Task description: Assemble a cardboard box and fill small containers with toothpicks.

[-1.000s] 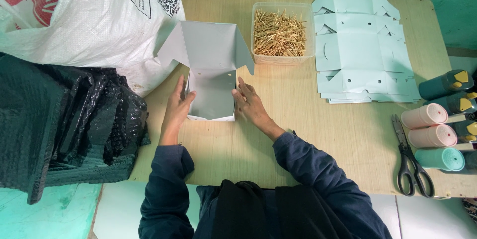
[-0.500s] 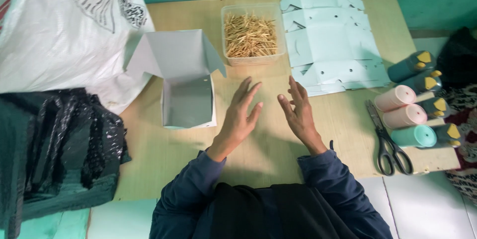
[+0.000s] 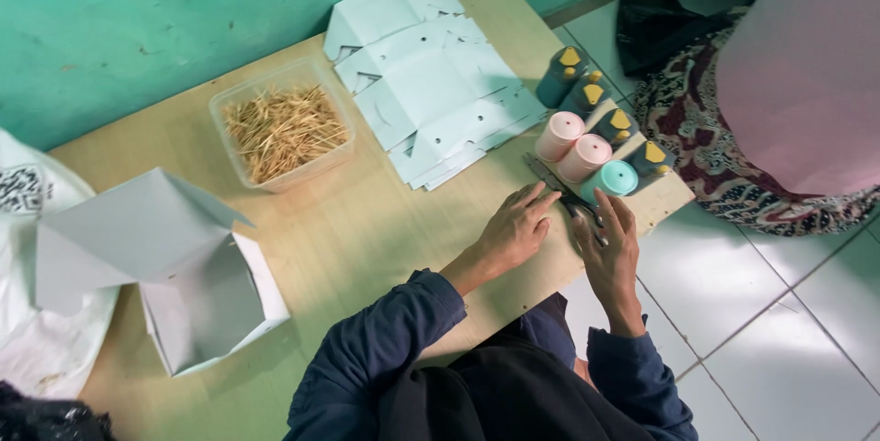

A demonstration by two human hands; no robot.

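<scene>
Both hands left the folded box (image 3: 197, 299) for the scissors (image 3: 561, 192) at right, left hand (image 3: 513, 232) and right hand (image 3: 610, 253) with fingers spread; gripping the handles squarely would work best.

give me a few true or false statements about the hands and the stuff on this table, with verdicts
1. Both hands are at the scissors near the table's right edge. True: left hand, right hand.
2. The plastic tub holds water. False: it holds thin straw-coloured sticks.
3. The open white box lies apart from both hands. True.
4. The flat white cutouts are stacked on the floor. False: they lie on the table.
5. Three rolls stand beside the scissors. True.
</scene>
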